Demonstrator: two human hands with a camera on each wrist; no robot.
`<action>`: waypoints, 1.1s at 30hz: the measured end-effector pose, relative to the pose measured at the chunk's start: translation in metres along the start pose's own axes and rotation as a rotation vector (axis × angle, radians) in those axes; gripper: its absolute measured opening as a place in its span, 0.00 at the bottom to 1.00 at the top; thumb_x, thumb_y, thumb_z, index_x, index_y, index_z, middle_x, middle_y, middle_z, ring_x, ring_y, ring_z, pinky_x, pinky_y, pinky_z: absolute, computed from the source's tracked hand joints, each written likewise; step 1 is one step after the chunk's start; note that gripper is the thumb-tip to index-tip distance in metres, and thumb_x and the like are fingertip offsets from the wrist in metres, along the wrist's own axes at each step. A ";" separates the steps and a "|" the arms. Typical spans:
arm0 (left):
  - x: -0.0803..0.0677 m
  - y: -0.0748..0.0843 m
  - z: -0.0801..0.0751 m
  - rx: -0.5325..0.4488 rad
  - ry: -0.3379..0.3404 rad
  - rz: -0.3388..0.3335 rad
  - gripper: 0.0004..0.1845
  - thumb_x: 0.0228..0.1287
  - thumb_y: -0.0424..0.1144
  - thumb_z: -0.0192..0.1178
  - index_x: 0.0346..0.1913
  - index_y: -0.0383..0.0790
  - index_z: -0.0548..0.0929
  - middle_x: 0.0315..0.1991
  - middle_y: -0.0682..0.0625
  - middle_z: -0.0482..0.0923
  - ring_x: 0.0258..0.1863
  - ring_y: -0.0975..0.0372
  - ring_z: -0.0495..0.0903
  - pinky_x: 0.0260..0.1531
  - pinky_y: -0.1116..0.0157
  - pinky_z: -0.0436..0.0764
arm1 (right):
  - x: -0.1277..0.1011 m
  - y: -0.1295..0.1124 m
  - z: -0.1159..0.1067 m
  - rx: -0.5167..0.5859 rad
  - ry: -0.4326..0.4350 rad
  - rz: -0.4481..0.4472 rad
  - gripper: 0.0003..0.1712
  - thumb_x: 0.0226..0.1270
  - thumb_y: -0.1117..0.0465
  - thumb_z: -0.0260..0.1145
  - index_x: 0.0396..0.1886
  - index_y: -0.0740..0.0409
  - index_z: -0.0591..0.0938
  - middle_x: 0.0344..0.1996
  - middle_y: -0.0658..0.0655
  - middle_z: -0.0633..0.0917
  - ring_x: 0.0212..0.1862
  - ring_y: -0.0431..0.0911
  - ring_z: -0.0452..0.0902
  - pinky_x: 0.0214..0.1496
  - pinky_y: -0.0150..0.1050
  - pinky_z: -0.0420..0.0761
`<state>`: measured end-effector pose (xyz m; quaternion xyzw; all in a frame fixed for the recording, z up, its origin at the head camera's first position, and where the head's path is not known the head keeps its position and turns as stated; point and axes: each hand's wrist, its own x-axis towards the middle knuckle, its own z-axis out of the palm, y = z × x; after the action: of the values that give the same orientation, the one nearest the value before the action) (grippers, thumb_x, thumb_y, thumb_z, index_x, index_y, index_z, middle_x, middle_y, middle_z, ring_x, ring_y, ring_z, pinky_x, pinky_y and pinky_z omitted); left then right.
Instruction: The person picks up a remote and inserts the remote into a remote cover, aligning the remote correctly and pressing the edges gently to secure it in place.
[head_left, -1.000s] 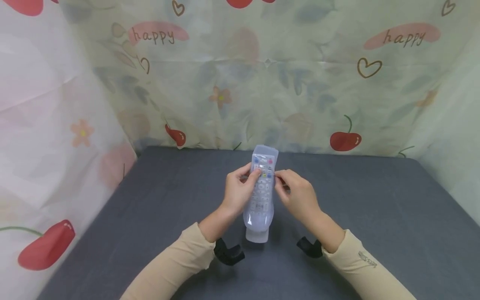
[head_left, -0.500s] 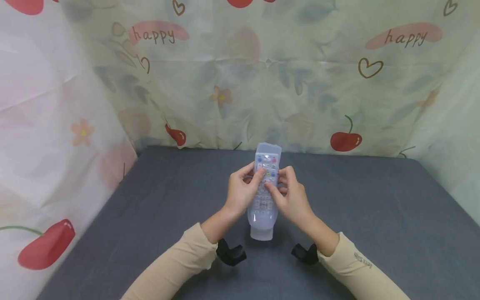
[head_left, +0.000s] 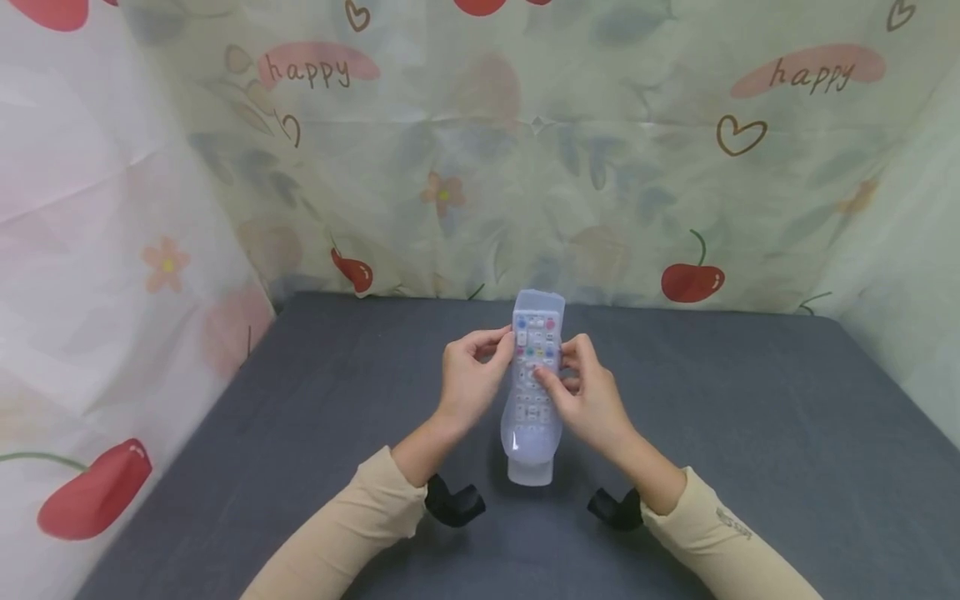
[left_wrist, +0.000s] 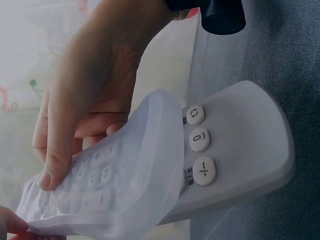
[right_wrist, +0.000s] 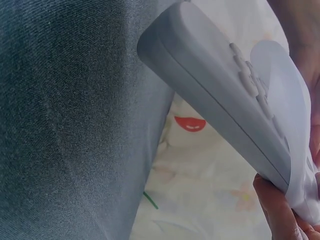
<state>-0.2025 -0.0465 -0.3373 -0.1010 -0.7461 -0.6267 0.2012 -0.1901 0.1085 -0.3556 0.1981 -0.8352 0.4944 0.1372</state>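
Observation:
A white remote control (left_wrist: 242, 145) stands upright in a translucent sleeve cover (head_left: 534, 437). Its lower end sticks out of the flared cover mouth, showing several round buttons. My left hand (head_left: 472, 375) pinches the cover's left edge near the top; its fingertips (left_wrist: 11, 222) show at the corner of the left wrist view. My right hand (head_left: 592, 396) grips the covered remote from the right, thumb across the buttons and fingers behind. In the right wrist view, the bare lower end and the loose cover rim (right_wrist: 282, 75) stand apart from each other.
A dark grey cloth-covered table (head_left: 360, 358) lies beneath. Behind and beside it hang patterned curtains (head_left: 525, 167) with cherries and hearts. Black wrist mounts (head_left: 456, 504) sit under both cuffs.
My right hand went from pinching the cover's right edge to gripping the remote, thumb on front. My left thumb has slid off the front to the left edge. The remote shifted slightly right.

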 end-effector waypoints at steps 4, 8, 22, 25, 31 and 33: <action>-0.002 -0.002 0.003 0.013 0.034 0.032 0.09 0.60 0.32 0.60 0.38 0.29 0.85 0.38 0.39 0.85 0.34 0.53 0.85 0.32 0.66 0.84 | -0.001 -0.001 0.002 -0.002 0.008 0.000 0.18 0.63 0.65 0.63 0.42 0.64 0.63 0.40 0.69 0.83 0.35 0.57 0.85 0.33 0.44 0.85; -0.004 -0.005 0.005 0.040 0.069 0.066 0.08 0.60 0.31 0.59 0.36 0.29 0.85 0.35 0.38 0.84 0.33 0.53 0.85 0.32 0.68 0.84 | -0.002 -0.003 0.004 -0.011 0.015 -0.015 0.17 0.63 0.65 0.63 0.42 0.64 0.63 0.40 0.69 0.83 0.36 0.56 0.85 0.33 0.43 0.85; -0.001 -0.002 0.003 0.168 0.054 0.147 0.03 0.55 0.28 0.58 0.28 0.30 0.80 0.31 0.40 0.82 0.28 0.55 0.84 0.29 0.68 0.83 | -0.004 -0.005 0.010 0.024 0.092 -0.002 0.18 0.62 0.67 0.64 0.43 0.66 0.63 0.40 0.69 0.83 0.35 0.58 0.85 0.32 0.42 0.84; 0.000 0.000 0.001 0.199 0.030 0.155 0.03 0.54 0.28 0.57 0.28 0.30 0.80 0.30 0.40 0.82 0.28 0.56 0.83 0.28 0.69 0.83 | -0.004 -0.008 0.010 0.027 0.100 0.026 0.18 0.62 0.66 0.64 0.44 0.65 0.64 0.41 0.69 0.83 0.35 0.57 0.85 0.32 0.43 0.84; -0.002 0.001 -0.001 0.234 -0.003 0.173 0.03 0.53 0.28 0.57 0.26 0.31 0.79 0.27 0.41 0.81 0.26 0.57 0.82 0.27 0.69 0.82 | -0.003 -0.009 0.009 0.043 0.107 0.058 0.18 0.62 0.66 0.64 0.44 0.65 0.64 0.41 0.69 0.83 0.32 0.57 0.85 0.30 0.41 0.84; -0.002 0.000 -0.001 0.236 -0.009 0.175 0.03 0.53 0.28 0.57 0.26 0.31 0.79 0.27 0.41 0.81 0.26 0.57 0.82 0.27 0.70 0.82 | -0.003 -0.010 0.009 0.047 0.104 0.067 0.18 0.62 0.66 0.64 0.44 0.66 0.64 0.41 0.70 0.83 0.32 0.57 0.85 0.30 0.41 0.84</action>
<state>-0.2001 -0.0475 -0.3376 -0.1440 -0.8038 -0.5141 0.2624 -0.1833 0.0972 -0.3537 0.1473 -0.8212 0.5278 0.1593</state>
